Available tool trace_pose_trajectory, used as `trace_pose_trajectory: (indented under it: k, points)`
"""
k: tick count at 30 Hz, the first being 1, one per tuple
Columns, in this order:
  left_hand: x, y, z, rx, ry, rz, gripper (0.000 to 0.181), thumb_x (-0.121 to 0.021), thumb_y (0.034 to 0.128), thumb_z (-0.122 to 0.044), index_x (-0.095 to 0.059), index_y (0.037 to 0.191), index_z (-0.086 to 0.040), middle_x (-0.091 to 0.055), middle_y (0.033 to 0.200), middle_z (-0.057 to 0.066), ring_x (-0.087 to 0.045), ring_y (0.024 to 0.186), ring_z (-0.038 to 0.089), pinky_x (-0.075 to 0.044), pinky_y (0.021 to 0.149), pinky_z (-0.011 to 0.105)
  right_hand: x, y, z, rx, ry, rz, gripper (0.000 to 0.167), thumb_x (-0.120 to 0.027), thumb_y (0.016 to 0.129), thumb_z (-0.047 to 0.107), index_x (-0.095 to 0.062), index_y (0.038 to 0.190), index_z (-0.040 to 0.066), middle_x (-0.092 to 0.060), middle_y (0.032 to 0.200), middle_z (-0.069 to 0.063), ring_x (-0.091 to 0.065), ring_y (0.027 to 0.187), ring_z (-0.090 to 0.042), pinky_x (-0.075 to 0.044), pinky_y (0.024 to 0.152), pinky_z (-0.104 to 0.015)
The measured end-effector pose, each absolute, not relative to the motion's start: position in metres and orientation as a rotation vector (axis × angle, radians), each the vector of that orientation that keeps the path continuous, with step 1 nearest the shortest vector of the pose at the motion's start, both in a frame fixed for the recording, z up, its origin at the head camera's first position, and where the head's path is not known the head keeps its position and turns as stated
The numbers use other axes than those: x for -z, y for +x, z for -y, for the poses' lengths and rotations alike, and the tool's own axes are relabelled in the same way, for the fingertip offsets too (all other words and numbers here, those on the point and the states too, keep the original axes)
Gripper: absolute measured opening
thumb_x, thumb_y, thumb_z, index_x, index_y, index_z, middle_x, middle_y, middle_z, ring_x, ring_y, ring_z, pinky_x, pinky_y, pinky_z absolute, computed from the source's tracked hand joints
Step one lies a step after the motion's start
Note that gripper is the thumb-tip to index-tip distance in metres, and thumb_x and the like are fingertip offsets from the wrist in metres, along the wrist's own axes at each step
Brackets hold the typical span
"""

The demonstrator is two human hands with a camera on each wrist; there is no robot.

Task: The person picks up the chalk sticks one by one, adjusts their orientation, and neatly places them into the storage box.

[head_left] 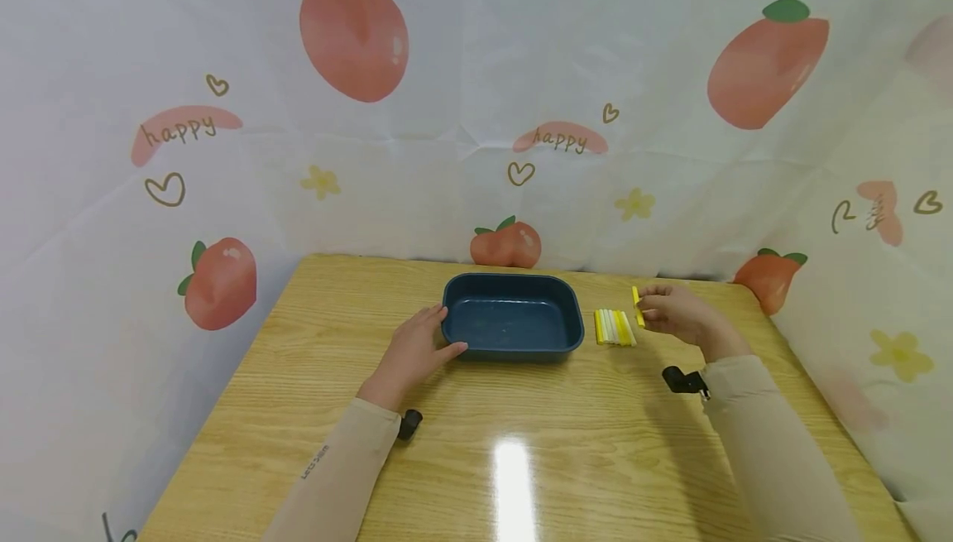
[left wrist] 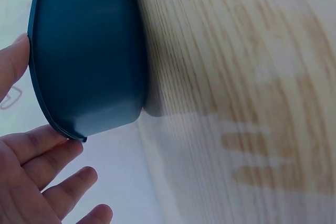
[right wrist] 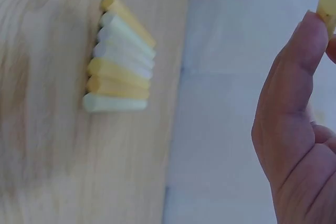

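Note:
A dark blue rectangular basin (head_left: 510, 355) stands on the table. My left hand (head_left: 417, 352) rests at its left end, thumb and fingertips against the rim; in the left wrist view the other fingers (left wrist: 73, 187) are spread and relaxed, apart from the basin (left wrist: 89, 51). My right hand (head_left: 676, 315) pinches a yellow chalk stick (head_left: 637, 307) in the air, right of the basin. Below and left of that hand lies a row of chalk sticks (head_left: 614, 328), yellow and white, side by side. The right wrist view shows this row (right wrist: 121, 56) and only the end of the held chalk (right wrist: 326, 9).
The wooden table (head_left: 447, 459) backs onto a white curtain (head_left: 447, 186) printed with fruit and hearts. Black wrist devices (head_left: 681, 381) sit below both hands. The basin and the chalk row lie close together near the table's far edge.

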State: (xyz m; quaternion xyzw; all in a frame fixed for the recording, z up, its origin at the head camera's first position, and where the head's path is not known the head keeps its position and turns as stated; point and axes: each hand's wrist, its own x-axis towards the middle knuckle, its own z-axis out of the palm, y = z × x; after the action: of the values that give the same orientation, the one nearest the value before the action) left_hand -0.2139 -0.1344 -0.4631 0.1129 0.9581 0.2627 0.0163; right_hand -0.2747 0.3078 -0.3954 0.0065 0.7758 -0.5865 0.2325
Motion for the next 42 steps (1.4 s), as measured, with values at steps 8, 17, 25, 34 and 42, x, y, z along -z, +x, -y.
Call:
trace_pose_trajectory:
  k: [8, 17, 25, 34, 42]
  points:
    - [0.462, -0.211, 0.134, -0.837, 0.346, -2.966, 0.082, -0.069, 0.0923, -0.050, -0.039, 0.153, -0.004, -0.035, 0.159, 0.013, -0.026, 0.149, 0.033, -0.024, 0.119, 0.055, 0.379, -0.275, -0.294, 1.666, -0.024, -2.005, 0.014, -0.052, 0.102, 0.006, -0.045, 0.114, 0.003, -0.051, 0.094, -0.002, -0.057, 0.071, -0.009, -0.057, 0.074, -0.024]
    - [0.464, -0.211, 0.134, -0.883, 0.353, -2.957, 0.078, -0.066, 0.0956, -0.047, -0.037, 0.154, -0.004, -0.034, 0.159, 0.014, -0.029, 0.147, 0.034, -0.026, 0.118, 0.055, 0.363, -0.279, -0.271, 1.660, -0.076, -1.971, 0.014, -0.050, 0.101, 0.002, -0.042, 0.113, 0.002, -0.053, 0.087, -0.003, -0.058, 0.067, -0.009, -0.057, 0.070, -0.023]
    - [0.462, -0.211, 0.134, -0.911, 0.353, -2.945, 0.080, -0.065, 0.0962, -0.048, -0.034, 0.155, -0.004, -0.033, 0.160, 0.014, -0.030, 0.147, 0.035, -0.028, 0.118, 0.054, 0.352, -0.286, -0.242, 1.611, -0.115, -1.954, 0.013, -0.052, 0.100, 0.002, -0.045, 0.111, 0.002, -0.051, 0.089, -0.005, -0.056, 0.069, -0.012, -0.057, 0.071, -0.024]
    - [0.463, -0.211, 0.133, -0.924, 0.372, -2.935, 0.082, -0.066, 0.0958, -0.047, -0.033, 0.155, -0.002, -0.030, 0.161, 0.016, -0.029, 0.148, 0.035, -0.028, 0.118, 0.052, 0.352, -0.301, -0.207, 1.592, -0.116, -1.877, 0.008, -0.053, 0.099, 0.000, -0.050, 0.095, 0.007, -0.048, 0.081, -0.005, -0.053, 0.065, -0.014, -0.056, 0.067, -0.025]
    - [0.462, -0.212, 0.133, -0.906, 0.371, -2.932, 0.082, -0.065, 0.0958, -0.047, -0.032, 0.156, -0.001, -0.029, 0.162, 0.016, -0.028, 0.148, 0.036, -0.028, 0.118, 0.052, 0.350, -0.315, -0.168, 1.493, -0.113, -1.906, 0.006, -0.053, 0.101, 0.003, -0.050, 0.096, 0.006, -0.049, 0.081, -0.005, -0.053, 0.067, -0.015, -0.057, 0.069, -0.025]
